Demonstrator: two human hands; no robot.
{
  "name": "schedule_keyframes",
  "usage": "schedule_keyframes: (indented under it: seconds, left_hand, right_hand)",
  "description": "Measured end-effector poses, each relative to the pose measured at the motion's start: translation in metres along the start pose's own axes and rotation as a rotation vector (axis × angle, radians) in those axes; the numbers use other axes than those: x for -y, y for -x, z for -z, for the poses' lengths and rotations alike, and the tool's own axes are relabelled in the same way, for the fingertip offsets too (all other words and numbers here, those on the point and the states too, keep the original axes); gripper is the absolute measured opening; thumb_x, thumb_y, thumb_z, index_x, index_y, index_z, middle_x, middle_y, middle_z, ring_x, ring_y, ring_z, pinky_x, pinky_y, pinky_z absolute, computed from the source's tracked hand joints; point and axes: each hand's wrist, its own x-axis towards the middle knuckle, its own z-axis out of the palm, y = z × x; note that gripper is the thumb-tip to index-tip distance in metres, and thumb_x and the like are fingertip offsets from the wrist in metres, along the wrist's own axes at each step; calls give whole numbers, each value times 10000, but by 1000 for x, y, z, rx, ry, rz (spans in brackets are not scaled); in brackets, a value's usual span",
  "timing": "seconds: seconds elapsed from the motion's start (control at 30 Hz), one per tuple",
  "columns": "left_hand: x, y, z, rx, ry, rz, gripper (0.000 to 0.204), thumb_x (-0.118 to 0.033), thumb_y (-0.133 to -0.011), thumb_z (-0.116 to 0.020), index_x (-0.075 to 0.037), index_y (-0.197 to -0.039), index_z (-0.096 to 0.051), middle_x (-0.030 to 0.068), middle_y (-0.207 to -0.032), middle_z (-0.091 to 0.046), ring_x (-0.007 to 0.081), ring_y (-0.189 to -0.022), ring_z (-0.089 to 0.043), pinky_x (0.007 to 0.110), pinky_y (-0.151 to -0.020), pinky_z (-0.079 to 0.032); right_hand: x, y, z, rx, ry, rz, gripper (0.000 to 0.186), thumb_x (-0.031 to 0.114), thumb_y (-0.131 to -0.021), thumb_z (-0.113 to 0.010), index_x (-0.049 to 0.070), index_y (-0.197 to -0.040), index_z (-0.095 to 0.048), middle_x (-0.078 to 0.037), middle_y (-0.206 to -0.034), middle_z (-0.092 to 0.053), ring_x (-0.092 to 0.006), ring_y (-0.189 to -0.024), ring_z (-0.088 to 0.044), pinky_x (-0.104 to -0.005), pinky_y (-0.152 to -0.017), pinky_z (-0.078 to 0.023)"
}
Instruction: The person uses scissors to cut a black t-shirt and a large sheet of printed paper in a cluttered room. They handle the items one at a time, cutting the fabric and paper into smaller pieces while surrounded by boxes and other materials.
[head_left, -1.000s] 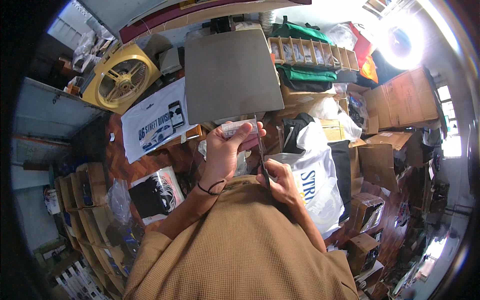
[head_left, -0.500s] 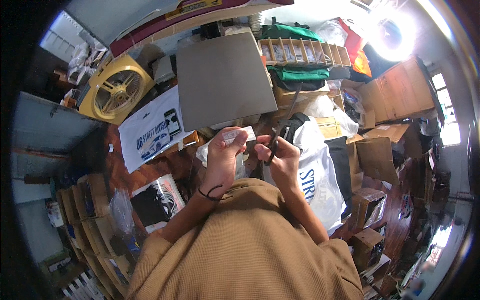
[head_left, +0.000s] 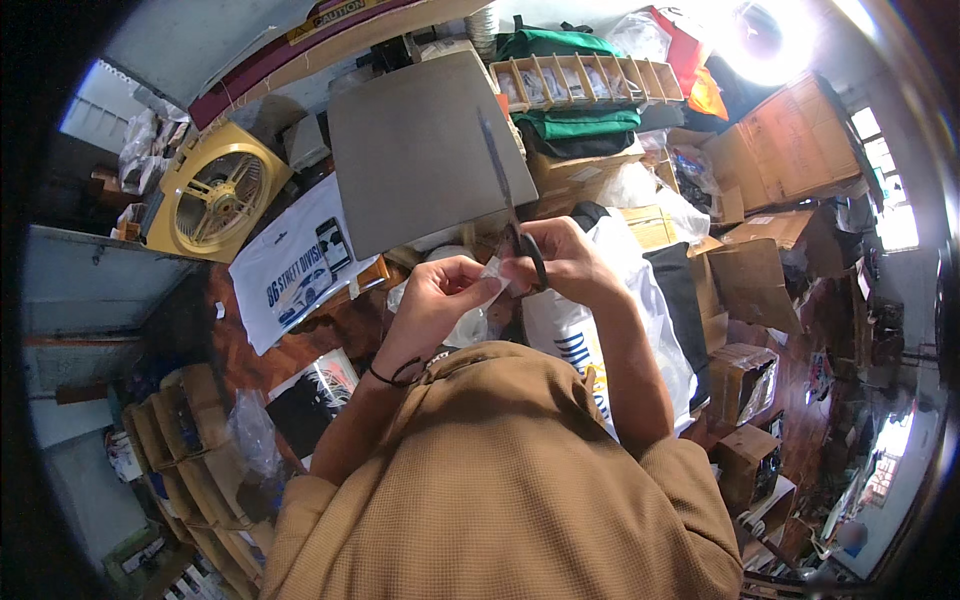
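Observation:
My left hand [head_left: 437,302] is closed, pinching a small whitish label [head_left: 491,271] between thumb and fingers. Dark scissors [head_left: 532,256] are in my right hand [head_left: 572,262], their long blade pointing away over the edge of a flat grey board [head_left: 425,150]. The right fingertips meet the label's right side, so both hands are together in front of my chest. Whether the scissor blades are apart is not clear. Below and right of my right hand lies a white printed garment [head_left: 565,325].
Left of the board, a white printed sheet [head_left: 290,265] carries a phone [head_left: 333,243]. Beyond it stands a yellow fan [head_left: 218,193]. A wooden divided rack [head_left: 590,82] rests on green bags at the back. Cardboard boxes [head_left: 790,155] crowd the right; shelves [head_left: 190,430] stand lower left.
My right hand has come left and up against the left hand at the label. The scissors' blade has swung left over the grey board. The whole view has shifted slightly.

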Motion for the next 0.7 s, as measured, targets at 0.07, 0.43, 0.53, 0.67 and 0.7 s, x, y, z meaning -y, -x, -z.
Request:
schedule_keyframes:
  seconds: [0.07,0.43,0.53,0.67,0.7]
  left_hand:
    - [5,-2,2,-79,132,-2,87,-73,-914,-710,-8,-972,-705,67,-937,-726,104,-849,-664,251,-803,-523]
    - [5,-18,-25,-270,653,-126,118,-84,-935,-672,-17,-1012,-731,179,-1104,-716,256,-1045,-691,369,-949,-547]
    - [3,-21,-27,-249,703,-112,130,-88,-937,-673,-12,-1029,-724,179,-1111,-712,268,-1047,-693,377,-950,-562]
    - [-8,-15,-29,-264,714,-71,140,-86,-941,-674,8,-1035,-716,162,-1080,-719,242,-984,-713,338,-889,-590]
    - [-11,-13,-30,-281,714,-54,141,-84,-942,-674,16,-1032,-715,154,-1061,-724,227,-958,-720,319,-863,-597]
  right_hand:
    - [-8,0,-4,-127,-1,109,390,375,-888,-738,12,-789,-634,-8,-664,-605,-81,-626,-560,-261,-562,-441]
    - [-64,50,-57,-248,209,123,552,536,-854,-665,-9,-873,-577,-105,-778,-487,-221,-696,-502,-340,-622,-391]
    - [-63,47,-59,-256,327,164,526,496,-830,-682,-19,-865,-583,-123,-777,-483,-260,-691,-498,-361,-619,-387]
    - [-65,45,-59,-258,365,180,443,389,-826,-710,-34,-864,-586,-145,-772,-497,-283,-679,-515,-381,-616,-396]
    - [-63,46,-60,-259,372,173,420,364,-828,-715,-34,-865,-588,-148,-772,-504,-284,-678,-520,-382,-616,-398]
